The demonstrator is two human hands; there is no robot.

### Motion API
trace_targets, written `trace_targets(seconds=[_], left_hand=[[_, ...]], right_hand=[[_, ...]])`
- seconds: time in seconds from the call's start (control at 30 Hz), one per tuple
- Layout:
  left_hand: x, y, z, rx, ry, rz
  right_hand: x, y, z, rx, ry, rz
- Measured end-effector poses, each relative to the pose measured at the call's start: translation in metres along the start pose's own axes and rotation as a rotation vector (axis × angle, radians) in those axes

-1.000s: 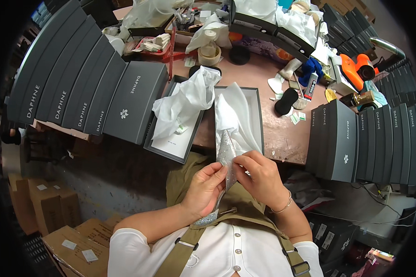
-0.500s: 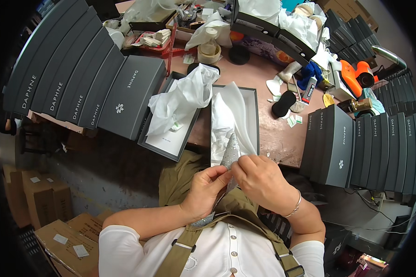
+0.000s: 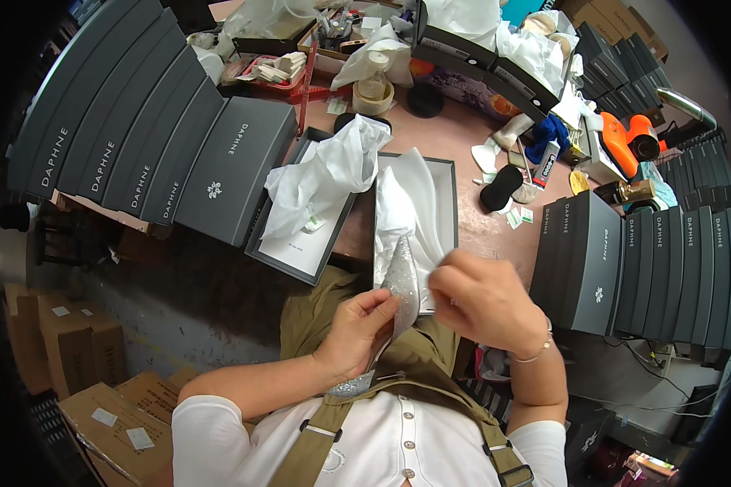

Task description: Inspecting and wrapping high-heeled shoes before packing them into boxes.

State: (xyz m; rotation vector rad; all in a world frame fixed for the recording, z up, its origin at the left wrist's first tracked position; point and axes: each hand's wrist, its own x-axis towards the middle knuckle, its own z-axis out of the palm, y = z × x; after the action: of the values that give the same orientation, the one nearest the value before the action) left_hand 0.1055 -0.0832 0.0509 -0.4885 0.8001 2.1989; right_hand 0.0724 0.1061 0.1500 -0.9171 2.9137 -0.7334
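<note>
My left hand (image 3: 356,329) pinches the side of a silver glitter pointed shoe (image 3: 406,280), whose toe points away from me over the near end of an open shoe box (image 3: 456,191). The shoe's heel end rests low against my olive overalls. White tissue paper (image 3: 395,207) lies inside the box, close to the toe. To the right of the shoe, apart from it, my right hand (image 3: 489,302) is raised with its fingers curled together. Those fingertips are slightly blurred, and whatever is between them cannot be made out.
Beside the box lies a grey lid (image 3: 288,258) with crumpled tissue (image 3: 329,166) on it. Stacked grey shoe boxes stand left (image 3: 231,166) and right (image 3: 581,260). A black pad (image 3: 501,188), a glue tube (image 3: 547,161) and an orange heat gun (image 3: 617,142) lie at the right.
My right hand has come off the shoe and moved right, leaving more of its side showing. My left hand keeps its hold.
</note>
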Motion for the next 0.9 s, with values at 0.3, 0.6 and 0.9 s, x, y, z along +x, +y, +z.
trace_targets(seconds=[0.3, 0.6, 0.9], left_hand=[[-0.001, 0.005, -0.007, -0.106, -0.085, 0.027], [-0.003, 0.003, -0.002, -0.024, -0.151, -0.012], [-0.005, 0.003, -0.005, -0.023, -0.197, -0.016]], right_hand=[[-0.090, 0.026, 0.033, 0.500, -0.410, 0.212], [-0.052, -0.012, 0.046, 0.372, 0.337, 0.208], [-0.031, -0.016, 0.065, 0.397, 0.353, 0.230]])
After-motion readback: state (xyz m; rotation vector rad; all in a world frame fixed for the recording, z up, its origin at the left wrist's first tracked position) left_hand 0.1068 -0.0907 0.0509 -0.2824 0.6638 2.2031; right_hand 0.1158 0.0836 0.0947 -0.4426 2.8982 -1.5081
